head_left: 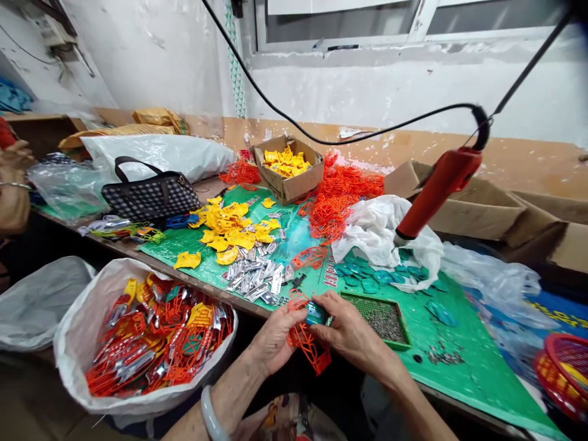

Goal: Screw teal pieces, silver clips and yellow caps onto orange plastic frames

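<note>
My left hand (275, 338) is closed around an orange lattice-like plastic frame (313, 352), held over the table's front edge. Against the frame sits a dark teal plastic piece (315, 312), gripped between the thumb and fingers of my right hand (351, 334). The undersides of both parts are hidden by my fingers. Just beyond my hands lie silvery metal strips (257, 275) in a pile. Beside my right hand is a green tray (399, 334) of small screws. A red electric screwdriver (438, 190) hangs from a cable to the right.
Yellow pieces (229, 220) and orange frames (331, 199) lie further back near a cardboard box (291, 184). More teal pieces (367, 277) lie by a white bag (379, 226). A white sack (76, 361) of assembled parts stands at left. Another person's hand (16, 156) shows there.
</note>
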Available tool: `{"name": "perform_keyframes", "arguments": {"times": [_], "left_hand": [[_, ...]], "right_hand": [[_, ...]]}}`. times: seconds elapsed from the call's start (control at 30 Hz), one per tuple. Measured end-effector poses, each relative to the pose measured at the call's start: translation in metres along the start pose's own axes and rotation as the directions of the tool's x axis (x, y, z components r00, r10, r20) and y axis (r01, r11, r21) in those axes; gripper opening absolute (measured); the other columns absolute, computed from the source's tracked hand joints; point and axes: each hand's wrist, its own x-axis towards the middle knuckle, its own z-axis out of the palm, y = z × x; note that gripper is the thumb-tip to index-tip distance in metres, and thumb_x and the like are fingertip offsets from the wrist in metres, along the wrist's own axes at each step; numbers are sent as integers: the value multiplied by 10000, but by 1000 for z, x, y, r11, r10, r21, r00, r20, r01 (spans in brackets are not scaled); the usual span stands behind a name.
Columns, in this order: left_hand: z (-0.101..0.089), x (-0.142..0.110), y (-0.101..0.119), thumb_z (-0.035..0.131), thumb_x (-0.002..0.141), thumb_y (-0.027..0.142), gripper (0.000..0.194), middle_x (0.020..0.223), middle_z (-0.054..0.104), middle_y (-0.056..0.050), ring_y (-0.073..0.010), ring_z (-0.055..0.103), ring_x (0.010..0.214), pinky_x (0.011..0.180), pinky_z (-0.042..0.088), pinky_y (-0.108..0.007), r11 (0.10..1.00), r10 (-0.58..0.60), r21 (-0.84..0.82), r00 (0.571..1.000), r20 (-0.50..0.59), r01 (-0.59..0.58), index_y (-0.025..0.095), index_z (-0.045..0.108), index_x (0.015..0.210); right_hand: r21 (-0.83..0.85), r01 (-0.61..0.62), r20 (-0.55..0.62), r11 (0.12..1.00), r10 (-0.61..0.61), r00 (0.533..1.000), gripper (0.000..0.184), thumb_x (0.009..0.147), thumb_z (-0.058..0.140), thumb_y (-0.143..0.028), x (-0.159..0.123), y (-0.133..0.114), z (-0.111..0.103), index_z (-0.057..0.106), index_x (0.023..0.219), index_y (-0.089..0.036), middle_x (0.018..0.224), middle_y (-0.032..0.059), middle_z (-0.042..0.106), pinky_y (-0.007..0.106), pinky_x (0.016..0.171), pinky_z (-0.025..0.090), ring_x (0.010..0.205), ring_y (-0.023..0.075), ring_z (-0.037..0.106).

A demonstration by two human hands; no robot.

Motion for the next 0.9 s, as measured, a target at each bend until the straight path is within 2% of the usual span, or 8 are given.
{"name": "perform_keyframes", "arguments": {"times": [0.07, 0.17, 0.27, 0.37, 0.53, 0.9], "left_hand": [[2, -1, 1, 741, 755, 204, 275, 1001, 736, -111, -191, 683, 858, 802, 534, -289, 1000, 26, 8, 1000, -12, -26, 110, 706, 1011], [5, -3, 2, 710, 789, 260, 298, 1056, 728, -120, -225, 684, 875, 806, 551, -376, 999, 45, -21, 998, -37, -46, 138, 685, 1060], [8, -4, 2, 688, 809, 279, 318, 1092, 719, -123, -255, 688, 895, 782, 560, -439, 997, 44, -55, 998, -46, -47, 170, 652, 1106], [11, -5, 0, 701, 801, 290, 327, 1056, 728, -112, -240, 692, 864, 727, 571, -396, 995, 66, -63, 994, -84, -72, 172, 643, 1101], [17, -6, -7, 745, 757, 285, 347, 959, 737, -51, -175, 677, 750, 642, 569, -303, 994, 92, -52, 984, -150, -101, 200, 655, 1081], [19, -8, -13, 735, 770, 288, 303, 993, 732, -39, -149, 677, 782, 740, 558, -272, 990, 134, -16, 984, -119, -137, 201, 683, 1055]], "right_hand": [[-32, 26, -39, 999, -28, 999, 289, 829, 617, -196, -5, -2, -2, 635, 1117, -215, 948, 53, 618, 289, 743, 502, 839, 177, 586], [-72, 42, -158, 997, -53, 986, 309, 847, 611, -233, -15, 3, -1, 602, 1154, -207, 950, 62, 621, 300, 719, 521, 814, 182, 599], [-126, 86, -294, 988, -120, 948, 321, 863, 596, -252, -24, 10, 8, 577, 1181, -215, 1004, 88, 637, 351, 790, 537, 905, 216, 614], [-197, 113, -386, 974, -183, 904, 352, 861, 585, -233, -29, 12, 20, 554, 1212, -226, 1102, 115, 620, 430, 879, 522, 1041, 259, 584], [-235, 78, -397, 969, -169, 902, 404, 865, 581, -226, -26, 7, 32, 500, 1261, -223, 1279, 139, 516, 487, 971, 478, 1197, 282, 490], [-212, 67, -403, 975, -150, 903, 419, 864, 581, -248, -28, 6, 36, 513, 1277, -236, 1294, 133, 520, 474, 962, 489, 1200, 283, 508]]}}
